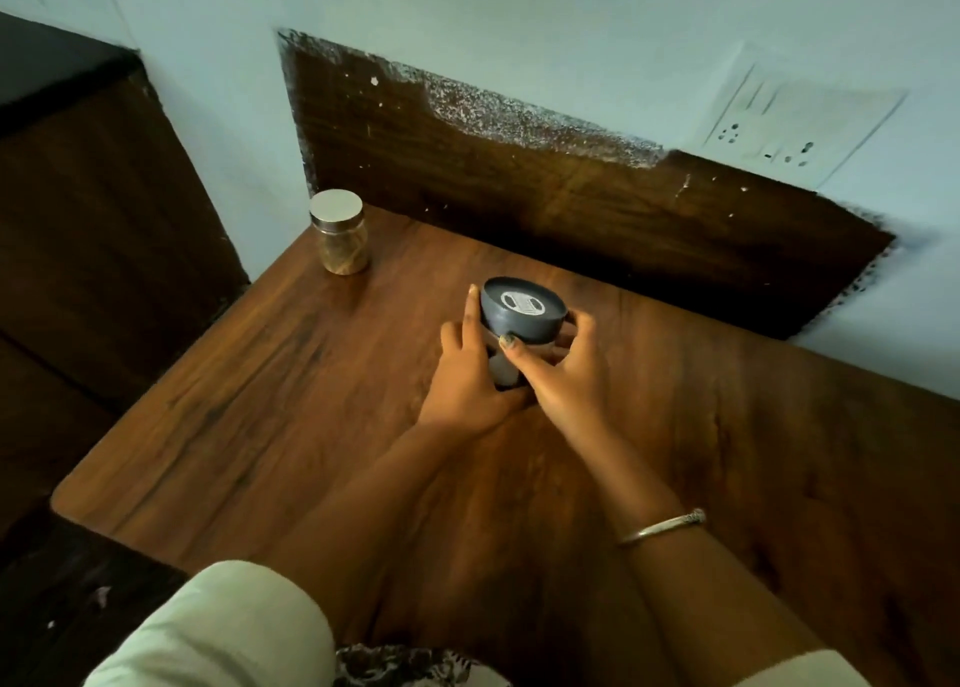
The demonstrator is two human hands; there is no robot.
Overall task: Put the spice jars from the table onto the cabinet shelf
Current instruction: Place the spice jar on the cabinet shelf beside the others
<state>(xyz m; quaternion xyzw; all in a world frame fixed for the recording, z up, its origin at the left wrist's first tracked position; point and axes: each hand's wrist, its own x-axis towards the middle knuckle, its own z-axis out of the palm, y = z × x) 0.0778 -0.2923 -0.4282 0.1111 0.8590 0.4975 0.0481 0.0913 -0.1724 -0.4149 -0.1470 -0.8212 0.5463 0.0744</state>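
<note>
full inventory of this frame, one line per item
dark-lidded jar: 1, grey-black lid with white label, mid-table, between both hands
silver-lidded jar: 1, clear glass with brownish contents, far left corner of table
table: 1, brown wood grain
wall panel: 1, dark wood, behind table
socket plate: 1, white, on wall upper right
bangle: 1, silver, right wrist
left hand: 1, on jar's left side
right hand: 1, on jar's right side

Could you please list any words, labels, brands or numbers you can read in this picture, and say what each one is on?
No text can be read.
Dark jar, held by the left hand and right hand: white label on the lid, too blurred to read.
Small jar: no label visible.
Socket plate: no lettering visible.
</note>
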